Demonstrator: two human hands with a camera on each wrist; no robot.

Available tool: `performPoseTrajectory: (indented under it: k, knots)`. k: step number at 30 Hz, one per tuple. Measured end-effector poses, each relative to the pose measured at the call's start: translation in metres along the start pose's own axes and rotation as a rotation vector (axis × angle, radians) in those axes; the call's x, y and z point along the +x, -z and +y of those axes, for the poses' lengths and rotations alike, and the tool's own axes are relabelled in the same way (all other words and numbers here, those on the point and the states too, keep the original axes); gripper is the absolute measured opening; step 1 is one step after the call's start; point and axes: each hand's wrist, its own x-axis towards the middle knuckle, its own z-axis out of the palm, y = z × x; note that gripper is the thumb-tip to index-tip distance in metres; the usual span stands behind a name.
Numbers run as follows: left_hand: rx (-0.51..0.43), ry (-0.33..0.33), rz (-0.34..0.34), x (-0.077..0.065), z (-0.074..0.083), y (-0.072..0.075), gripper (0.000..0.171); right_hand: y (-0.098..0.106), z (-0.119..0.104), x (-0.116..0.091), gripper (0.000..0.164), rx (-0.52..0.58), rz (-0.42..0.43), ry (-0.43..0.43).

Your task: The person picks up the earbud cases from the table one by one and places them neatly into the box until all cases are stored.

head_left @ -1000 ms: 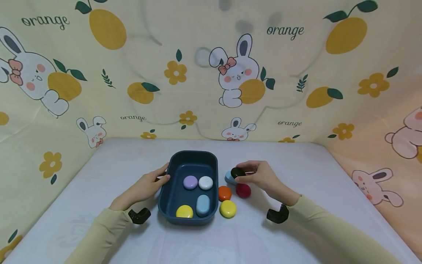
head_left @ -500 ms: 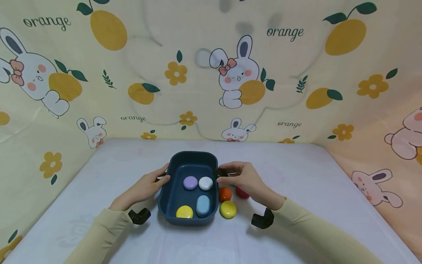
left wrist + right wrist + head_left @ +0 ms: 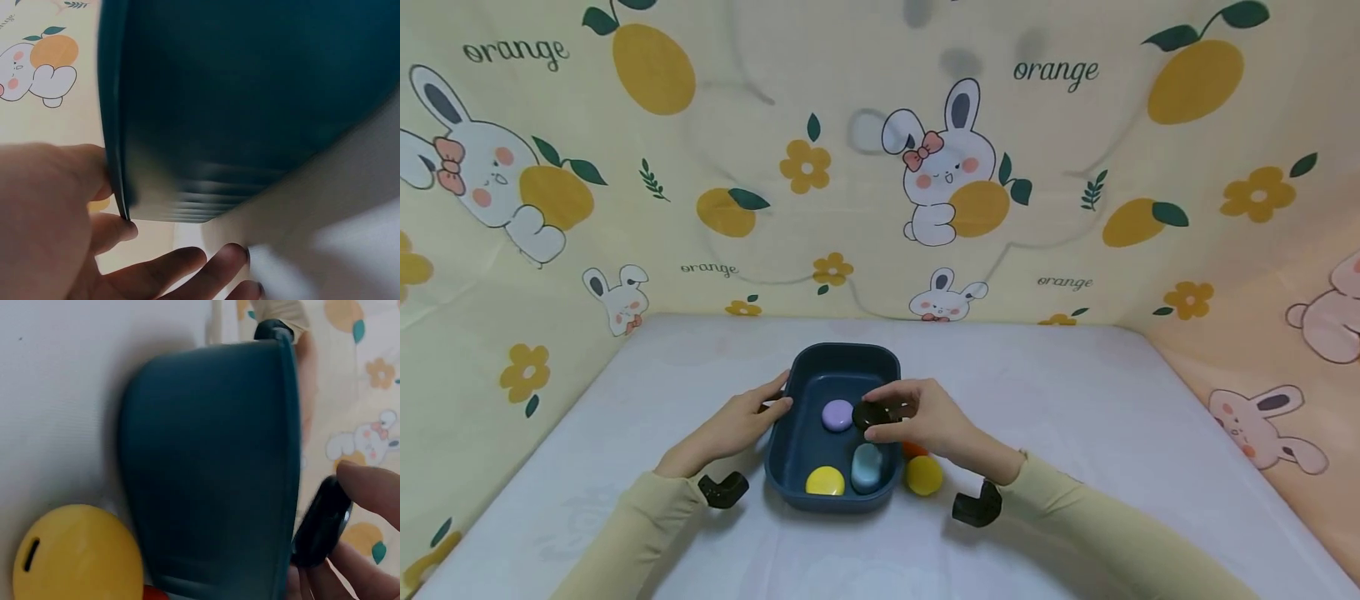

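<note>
Left hand (image 3: 726, 429) gripping rim of dark-blue, rounded-rectangular, plastic-looking tray (image 3: 797, 446) at its 10 o'clock. Right hand (image 3: 936, 421) pinching glossy black round disc (image 3: 869, 415) over tray's 3 o'clock side; glossy lilac round disc (image 3: 837, 415) at black's 9 o'clock. Glossy yellow round disc (image 3: 924, 476) outside, tray's 4 o'clock.

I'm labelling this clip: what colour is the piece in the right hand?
The piece is glossy black, clearest in the right wrist view.

The head view looks forward and down; close wrist views share the box (image 3: 808, 442) from opposite sides.
</note>
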Motion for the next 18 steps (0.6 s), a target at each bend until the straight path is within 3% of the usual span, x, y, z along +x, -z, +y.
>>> performPoseTrajectory:
  k: [18]
  knots:
    - [-0.004, -0.001, -0.003, 0.0, 0.001, 0.0, 0.06, -0.018, -0.003, 0.01, 0.043, -0.038, -0.062, 0.059]
